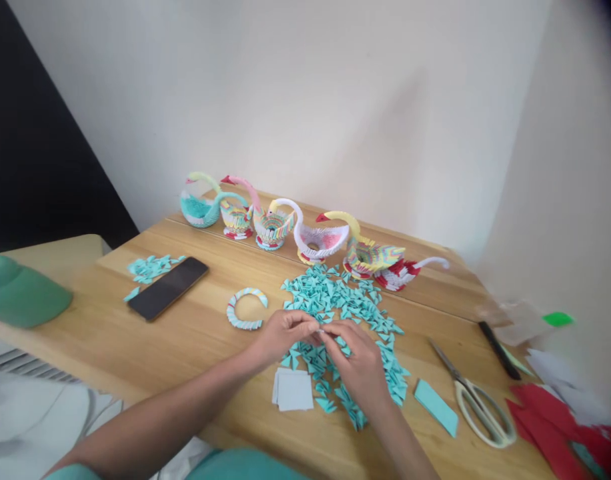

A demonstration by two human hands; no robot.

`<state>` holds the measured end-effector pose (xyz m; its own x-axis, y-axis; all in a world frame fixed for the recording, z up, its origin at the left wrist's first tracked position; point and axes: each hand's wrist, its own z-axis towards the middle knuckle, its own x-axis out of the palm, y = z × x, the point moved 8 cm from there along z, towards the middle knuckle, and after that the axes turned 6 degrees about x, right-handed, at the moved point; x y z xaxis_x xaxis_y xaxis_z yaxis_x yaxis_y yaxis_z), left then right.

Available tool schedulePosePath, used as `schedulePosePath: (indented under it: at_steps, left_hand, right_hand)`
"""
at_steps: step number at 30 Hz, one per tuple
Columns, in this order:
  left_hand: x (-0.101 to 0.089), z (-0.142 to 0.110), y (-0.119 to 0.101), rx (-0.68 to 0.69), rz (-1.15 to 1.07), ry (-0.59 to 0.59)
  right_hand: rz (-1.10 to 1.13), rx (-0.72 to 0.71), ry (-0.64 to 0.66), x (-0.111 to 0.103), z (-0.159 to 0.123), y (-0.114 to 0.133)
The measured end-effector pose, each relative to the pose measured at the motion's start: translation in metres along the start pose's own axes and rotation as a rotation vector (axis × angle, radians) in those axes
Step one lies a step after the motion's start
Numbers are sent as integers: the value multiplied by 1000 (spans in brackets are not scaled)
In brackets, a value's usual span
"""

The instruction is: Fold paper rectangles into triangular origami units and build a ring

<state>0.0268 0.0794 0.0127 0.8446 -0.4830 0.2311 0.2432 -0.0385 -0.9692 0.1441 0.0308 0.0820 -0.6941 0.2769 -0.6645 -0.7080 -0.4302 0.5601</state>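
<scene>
My left hand [289,331] and my right hand [356,357] meet fingertip to fingertip over a heap of folded turquoise paper triangles [330,293]. Pinched between them is a small white piece of paper [321,331], mostly hidden by the fingers. Just below my left hand lies a small stack of white paper squares [293,389]. To the left of that hand rests a curved piece of interlocked pale blue folded paper [245,309], shaped like an open ring.
Paper swans [319,241] stand in a row at the back. A phone [169,288] and a smaller triangle pile [153,268] lie left, near a green cap [25,293]. On the right are scissors [478,400], turquoise paper strips [436,407], a black-handled tool [499,350] and red paper [545,420].
</scene>
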Motion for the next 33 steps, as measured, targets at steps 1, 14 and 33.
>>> schedulePosePath:
  at_steps: [1, 14, 33]
  left_hand:
    - [-9, -2, -19, 81, 212, 1]
    - [-86, -44, -19, 149, 1350, -35]
    - [-12, -40, -50, 111, 550, 364]
  right_hand:
    - [30, 32, 14, 0, 2, -3]
    - [117, -34, 46, 23, -17, -18]
    - [277, -202, 76, 9, -26, 22]
